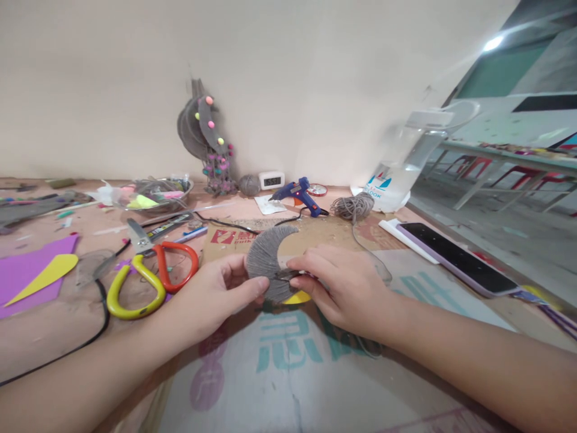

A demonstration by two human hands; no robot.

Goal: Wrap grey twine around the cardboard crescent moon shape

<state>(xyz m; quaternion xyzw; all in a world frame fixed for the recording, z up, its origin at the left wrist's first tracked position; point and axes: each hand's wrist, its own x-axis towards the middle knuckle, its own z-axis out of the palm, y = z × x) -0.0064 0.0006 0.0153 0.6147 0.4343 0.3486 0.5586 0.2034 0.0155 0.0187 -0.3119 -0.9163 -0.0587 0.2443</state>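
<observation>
A crescent shape (pixel 265 255) wrapped in grey yarn is held above the cardboard, with a bare yellow part (pixel 297 297) at its lower tip. My left hand (pixel 229 285) grips its left side, thumb in front. At the inner curve my right hand (pixel 338 282) pinches grey yarn between thumb and fingers, close to the yellow part. From the grey yarn bundle (pixel 354 205) at the back, a strand runs down toward my right hand.
Scissors (pixel 139 288) with yellow and red handles lie left. Behind are a blue glue gun (pixel 300 192), a small clock (pixel 271 180) and a bowl of supplies (pixel 155 201). A water bottle (pixel 401 159) and phone (pixel 460 255) are right.
</observation>
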